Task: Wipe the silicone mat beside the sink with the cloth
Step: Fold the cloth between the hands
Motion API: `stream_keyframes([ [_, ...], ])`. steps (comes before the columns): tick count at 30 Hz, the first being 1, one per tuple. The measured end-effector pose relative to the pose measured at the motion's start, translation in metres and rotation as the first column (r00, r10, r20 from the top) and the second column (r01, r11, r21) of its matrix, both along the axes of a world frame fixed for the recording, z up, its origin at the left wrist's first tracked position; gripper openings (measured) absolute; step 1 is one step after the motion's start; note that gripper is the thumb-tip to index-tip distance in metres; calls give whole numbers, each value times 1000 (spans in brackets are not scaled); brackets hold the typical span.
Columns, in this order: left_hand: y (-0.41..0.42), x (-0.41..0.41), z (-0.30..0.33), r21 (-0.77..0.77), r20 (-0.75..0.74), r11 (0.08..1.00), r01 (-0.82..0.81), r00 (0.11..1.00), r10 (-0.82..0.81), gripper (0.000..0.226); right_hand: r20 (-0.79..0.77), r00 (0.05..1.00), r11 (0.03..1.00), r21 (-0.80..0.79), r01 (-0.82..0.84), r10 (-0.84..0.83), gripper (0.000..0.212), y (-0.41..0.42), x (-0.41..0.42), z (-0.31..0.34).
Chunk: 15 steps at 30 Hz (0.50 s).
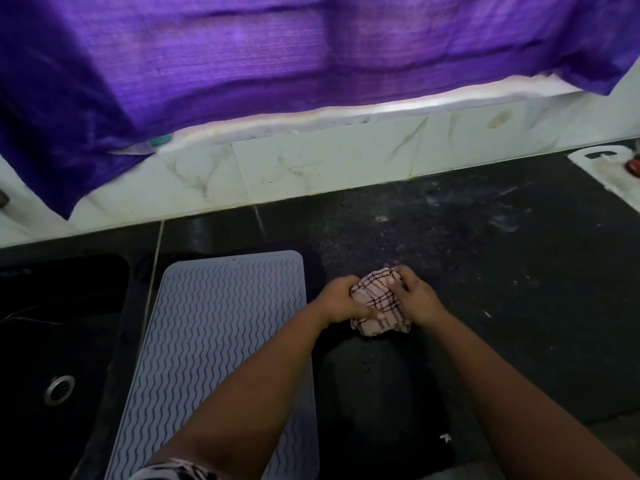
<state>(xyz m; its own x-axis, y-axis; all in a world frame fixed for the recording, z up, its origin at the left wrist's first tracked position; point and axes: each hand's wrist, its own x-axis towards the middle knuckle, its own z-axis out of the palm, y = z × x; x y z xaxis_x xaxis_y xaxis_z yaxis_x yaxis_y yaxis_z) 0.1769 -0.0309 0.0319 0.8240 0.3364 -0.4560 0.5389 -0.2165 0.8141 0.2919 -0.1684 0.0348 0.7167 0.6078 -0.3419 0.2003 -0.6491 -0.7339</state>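
The cloth (379,303) is gripped bunched between the left hand (341,301) and the right hand (417,299), held together just right of centre frame, over the dark counter (485,271). The mat (221,341) is seen to their left, in the lower left of the frame, between them and the sink (52,341). Its long axis runs from bottom edge toward the wall. The left hand is nearer it. The mat is pale grey-blue, ribbed with wavy lines, and is not yet touched by the cloth.
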Motion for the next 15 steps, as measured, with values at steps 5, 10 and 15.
stream_keyframes([
  [5,9,-3,7,104,-140,994,16,990,-1,44,167,982,995,-46,93,-85,27,7,-17,-10],
  [10,-18,-12,13,620,-148,776,114,989,-27,57,597,800,963,-247,105,66,33,9,-31,-13],
  [15,-41,-41,-3,772,-136,579,261,958,-251,60,617,752,964,-247,-97,233,47,-4,-50,-22],
])
